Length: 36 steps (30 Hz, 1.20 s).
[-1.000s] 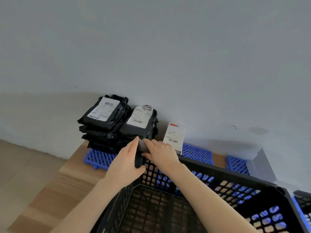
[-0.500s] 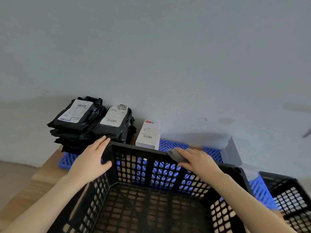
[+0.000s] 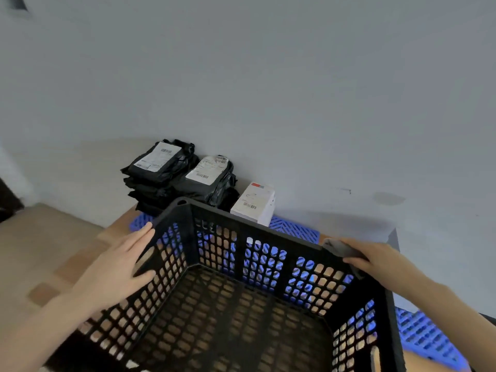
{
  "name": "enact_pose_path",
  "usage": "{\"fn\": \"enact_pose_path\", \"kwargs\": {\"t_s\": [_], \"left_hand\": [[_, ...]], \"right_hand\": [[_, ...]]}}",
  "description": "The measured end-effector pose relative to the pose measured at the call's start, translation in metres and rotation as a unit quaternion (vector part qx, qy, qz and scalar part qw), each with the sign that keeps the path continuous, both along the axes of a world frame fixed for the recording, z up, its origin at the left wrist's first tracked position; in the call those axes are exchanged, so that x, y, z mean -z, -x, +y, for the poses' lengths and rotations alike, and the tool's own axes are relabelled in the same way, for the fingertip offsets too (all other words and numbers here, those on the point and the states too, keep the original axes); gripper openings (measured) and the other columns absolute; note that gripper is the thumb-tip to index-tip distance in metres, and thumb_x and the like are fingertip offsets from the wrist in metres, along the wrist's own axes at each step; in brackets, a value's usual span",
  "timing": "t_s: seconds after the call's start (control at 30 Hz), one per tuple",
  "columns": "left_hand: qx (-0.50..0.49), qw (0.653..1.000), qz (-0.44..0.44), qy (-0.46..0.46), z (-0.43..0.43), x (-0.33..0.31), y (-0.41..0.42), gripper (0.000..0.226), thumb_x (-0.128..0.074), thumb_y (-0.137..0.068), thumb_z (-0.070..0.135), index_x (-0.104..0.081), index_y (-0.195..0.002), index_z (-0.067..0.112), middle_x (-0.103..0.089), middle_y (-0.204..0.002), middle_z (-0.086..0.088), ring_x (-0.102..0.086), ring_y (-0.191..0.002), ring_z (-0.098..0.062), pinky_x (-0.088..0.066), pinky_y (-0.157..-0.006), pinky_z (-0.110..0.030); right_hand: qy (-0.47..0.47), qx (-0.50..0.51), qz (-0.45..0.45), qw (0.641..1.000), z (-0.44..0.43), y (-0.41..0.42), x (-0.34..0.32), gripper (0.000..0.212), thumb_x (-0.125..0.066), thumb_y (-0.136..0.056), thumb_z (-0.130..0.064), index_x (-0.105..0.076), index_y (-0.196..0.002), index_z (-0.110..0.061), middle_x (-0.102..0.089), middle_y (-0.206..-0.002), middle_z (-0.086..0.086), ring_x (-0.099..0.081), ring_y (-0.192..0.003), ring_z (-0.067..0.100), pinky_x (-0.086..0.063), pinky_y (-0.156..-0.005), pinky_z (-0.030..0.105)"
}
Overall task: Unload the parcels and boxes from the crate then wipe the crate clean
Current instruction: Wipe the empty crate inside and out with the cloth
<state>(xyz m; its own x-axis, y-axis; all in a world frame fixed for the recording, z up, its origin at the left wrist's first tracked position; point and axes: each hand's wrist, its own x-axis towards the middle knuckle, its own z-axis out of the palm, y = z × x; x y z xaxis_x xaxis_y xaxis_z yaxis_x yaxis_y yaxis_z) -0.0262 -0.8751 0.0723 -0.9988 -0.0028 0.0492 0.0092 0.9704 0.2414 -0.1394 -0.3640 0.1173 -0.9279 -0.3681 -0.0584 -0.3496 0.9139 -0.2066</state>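
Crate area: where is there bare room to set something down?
Free: inside the crate, and blue mat between white box and right hand with cloth. Wooden surface left of left hand is bare. Crowded: black parcels and box behind the crate.

A plain grey wall (image 3: 268,76) rises behind beige floor tiles (image 3: 40,242).

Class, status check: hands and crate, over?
Left hand grips crate wall. Right hand holds cloth on rim. Crate looks empty; nothing in the way.
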Motion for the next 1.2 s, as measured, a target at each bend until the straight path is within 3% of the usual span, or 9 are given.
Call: {"fn": "enact_pose_path", "kwargs": {"t_s": [0.17,0.43,0.57,0.67,0.8,0.9,1.0,1.13,1.2], "left_hand": [[-0.019,1.000,0.016,-0.016,-0.003,-0.003,-0.043,0.088,-0.059,-0.090,0.053,-0.005,-0.156,0.031,0.011,-0.156,0.025,-0.012,-0.148,-0.008,-0.015,-0.119,-0.026],[-0.069,0.997,0.027,-0.014,-0.004,0.000,-0.089,0.085,-0.049,-0.092,0.058,0.011,-0.148,0.037,0.015,-0.155,0.026,0.007,-0.146,0.001,-0.001,-0.117,-0.023],[-0.131,0.989,0.049,-0.051,0.001,0.000,-0.103,0.081,-0.056,-0.091,0.052,-0.010,-0.155,0.032,-0.009,-0.157,0.024,0.004,-0.142,0.004,-0.007,-0.119,-0.028],[-0.198,0.975,0.060,-0.083,0.007,0.001,-0.121,0.082,-0.058,-0.089,0.052,-0.012,-0.155,0.034,-0.025,-0.157,0.018,-0.004,-0.146,0.002,-0.002,-0.118,-0.027],[-0.279,0.948,0.090,-0.123,0.017,0.003,-0.150,0.085,-0.058,-0.086,0.056,-0.011,-0.155,0.038,-0.031,-0.152,0.025,-0.022,-0.143,0.000,-0.011,-0.117,-0.023],[-0.315,0.931,0.107,-0.148,0.026,0.000,-0.165,0.088,-0.054,-0.081,0.065,-0.015,-0.154,0.037,-0.034,-0.141,0.031,-0.034,-0.136,-0.002,-0.024,-0.115,-0.027],[-0.340,0.921,0.118,-0.147,0.031,0.000,-0.174,0.092,-0.055,-0.079,0.067,-0.015,-0.155,0.035,-0.036,-0.141,0.031,-0.036,-0.134,-0.002,-0.026,-0.112,-0.024],[-0.363,0.914,0.116,-0.138,0.035,0.000,-0.176,0.093,-0.064,-0.082,0.056,-0.012,-0.156,0.033,-0.031,-0.146,0.029,-0.034,-0.136,-0.003,-0.024,-0.111,-0.022],[-0.361,0.915,0.118,-0.134,0.039,-0.003,-0.175,0.091,-0.064,-0.084,0.053,-0.012,-0.156,0.032,-0.028,-0.148,0.028,-0.032,-0.138,-0.005,-0.023,-0.111,-0.022]], "right_hand": [[0.110,-0.029,0.074,0.991,-0.056,0.006,-0.012,0.046,-0.066,-0.088,-0.033,-0.054,-0.133,-0.035,-0.071,-0.106,-0.008,-0.066,-0.097,0.021,-0.049,-0.078,0.038],[0.194,-0.263,0.019,0.945,-0.220,0.004,-0.026,0.045,-0.052,-0.088,-0.046,-0.042,-0.132,-0.048,-0.051,-0.115,-0.034,-0.047,-0.105,-0.010,-0.029,-0.088,-0.002],[0.211,-0.318,-0.008,0.924,-0.289,0.006,-0.026,0.046,-0.058,-0.095,-0.029,-0.046,-0.138,-0.039,-0.059,-0.120,-0.018,-0.053,-0.108,-0.001,-0.036,-0.090,0.007],[0.237,-0.356,0.009,0.904,-0.332,0.003,-0.025,0.049,-0.056,-0.096,-0.025,-0.043,-0.142,-0.034,-0.057,-0.128,-0.014,-0.051,-0.115,0.002,-0.038,-0.096,0.017],[0.220,-0.454,0.041,0.863,-0.378,-0.015,-0.010,0.050,-0.062,-0.092,-0.022,-0.048,-0.140,-0.025,-0.060,-0.126,-0.009,-0.051,-0.115,0.007,-0.036,-0.100,0.022],[0.112,-0.531,0.050,0.838,-0.397,-0.031,0.012,0.054,-0.062,-0.091,-0.038,-0.046,-0.142,-0.026,-0.055,-0.134,-0.008,-0.045,-0.127,0.011,-0.028,-0.110,0.033],[0.067,-0.555,0.100,0.823,-0.405,-0.039,0.028,0.056,-0.051,-0.092,-0.054,-0.044,-0.143,-0.030,-0.048,-0.142,-0.011,-0.039,-0.133,0.011,-0.021,-0.112,0.033],[0.090,-0.569,0.099,0.811,-0.411,-0.063,0.030,0.057,-0.025,-0.097,-0.056,-0.048,-0.141,-0.028,-0.052,-0.140,-0.009,-0.044,-0.130,0.012,-0.027,-0.109,0.034],[0.106,-0.578,0.127,0.799,-0.411,-0.075,0.034,0.048,-0.032,-0.099,-0.046,-0.049,-0.139,-0.026,-0.057,-0.134,-0.007,-0.051,-0.124,0.015,-0.036,-0.104,0.037]]}}
